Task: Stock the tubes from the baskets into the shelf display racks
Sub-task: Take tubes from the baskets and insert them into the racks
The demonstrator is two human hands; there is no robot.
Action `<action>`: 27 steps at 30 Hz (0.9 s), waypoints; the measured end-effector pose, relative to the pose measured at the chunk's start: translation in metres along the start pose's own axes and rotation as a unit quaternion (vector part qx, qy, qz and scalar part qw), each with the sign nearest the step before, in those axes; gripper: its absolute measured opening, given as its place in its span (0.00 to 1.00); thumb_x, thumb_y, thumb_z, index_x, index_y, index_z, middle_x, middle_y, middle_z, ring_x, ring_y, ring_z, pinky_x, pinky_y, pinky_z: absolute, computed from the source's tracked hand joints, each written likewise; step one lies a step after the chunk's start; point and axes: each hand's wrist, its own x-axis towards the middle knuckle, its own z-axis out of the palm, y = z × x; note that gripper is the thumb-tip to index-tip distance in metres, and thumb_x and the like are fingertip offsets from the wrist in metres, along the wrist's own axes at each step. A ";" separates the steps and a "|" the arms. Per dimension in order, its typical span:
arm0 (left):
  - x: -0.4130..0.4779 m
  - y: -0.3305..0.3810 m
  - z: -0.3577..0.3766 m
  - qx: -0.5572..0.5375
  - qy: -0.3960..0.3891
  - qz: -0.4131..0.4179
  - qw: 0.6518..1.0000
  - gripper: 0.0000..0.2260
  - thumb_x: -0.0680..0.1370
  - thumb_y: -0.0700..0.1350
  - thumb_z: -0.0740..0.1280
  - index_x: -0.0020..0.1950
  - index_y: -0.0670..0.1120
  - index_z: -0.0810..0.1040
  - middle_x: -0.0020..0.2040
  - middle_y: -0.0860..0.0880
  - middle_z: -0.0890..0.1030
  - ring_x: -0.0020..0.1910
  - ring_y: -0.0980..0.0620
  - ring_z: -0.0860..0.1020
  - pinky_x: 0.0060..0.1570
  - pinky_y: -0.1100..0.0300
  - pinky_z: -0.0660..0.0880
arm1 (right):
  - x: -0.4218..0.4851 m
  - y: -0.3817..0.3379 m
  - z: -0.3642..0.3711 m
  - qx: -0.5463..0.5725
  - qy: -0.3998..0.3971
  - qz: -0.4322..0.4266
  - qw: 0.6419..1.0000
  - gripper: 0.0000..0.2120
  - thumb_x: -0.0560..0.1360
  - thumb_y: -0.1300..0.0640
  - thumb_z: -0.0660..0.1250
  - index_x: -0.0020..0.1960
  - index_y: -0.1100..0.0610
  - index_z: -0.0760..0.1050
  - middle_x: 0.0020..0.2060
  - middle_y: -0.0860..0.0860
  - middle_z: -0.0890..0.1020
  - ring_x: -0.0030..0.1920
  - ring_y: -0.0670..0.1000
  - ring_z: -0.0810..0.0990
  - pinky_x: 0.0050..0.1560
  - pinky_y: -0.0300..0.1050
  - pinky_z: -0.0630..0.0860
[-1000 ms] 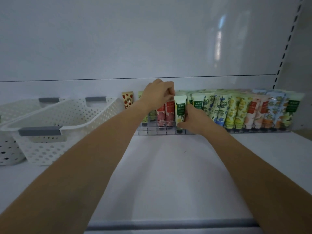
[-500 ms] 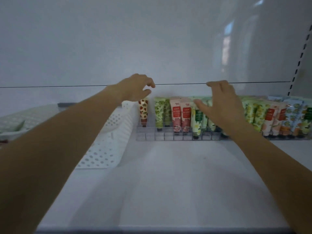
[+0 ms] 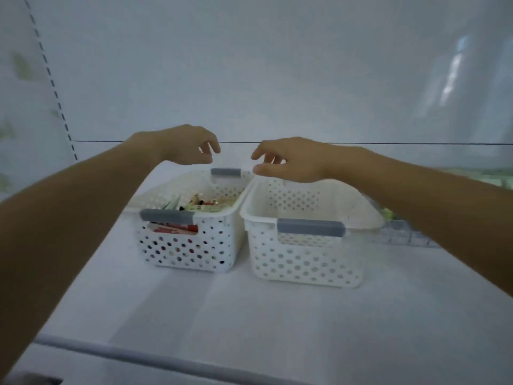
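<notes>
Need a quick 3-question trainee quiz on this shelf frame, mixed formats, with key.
1. True or false: the left hand holds a tube.
2. Which basket holds the tubes? A the left one, B the right one, C both.
3. Fill in: the rack shows at the ___ edge of the view.
Key: 1 false; it is empty, as is the right hand. 2 A, the left basket; the right basket looks empty. 3 right.
</notes>
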 end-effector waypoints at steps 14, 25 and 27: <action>0.023 -0.042 0.047 -0.008 -0.239 0.085 0.967 0.19 0.71 0.58 0.70 0.61 0.55 0.76 0.41 0.65 0.74 0.48 0.60 0.73 0.60 0.56 0.67 | 0.073 -0.037 0.033 0.047 -0.222 0.092 0.970 0.16 0.67 0.41 0.70 0.53 0.42 0.76 0.47 0.38 0.79 0.51 0.41 0.77 0.54 0.41 0.74; 0.050 -0.048 0.051 -0.020 -0.173 0.102 0.979 0.18 0.75 0.53 0.66 0.62 0.48 0.71 0.52 0.52 0.76 0.51 0.50 0.77 0.47 0.58 0.72 | 0.095 -0.039 0.033 0.110 -0.288 0.126 0.943 0.06 0.70 0.54 0.72 0.43 0.53 0.75 0.35 0.44 0.79 0.38 0.44 0.76 0.42 0.39 0.72; 0.053 -0.053 0.051 -0.063 -0.121 0.094 0.986 0.15 0.77 0.51 0.65 0.60 0.46 0.70 0.50 0.51 0.75 0.49 0.49 0.76 0.46 0.58 0.72 | 0.093 -0.033 0.021 0.192 -0.232 0.121 0.946 0.06 0.70 0.54 0.70 0.43 0.54 0.74 0.37 0.43 0.81 0.40 0.42 0.79 0.48 0.39 0.73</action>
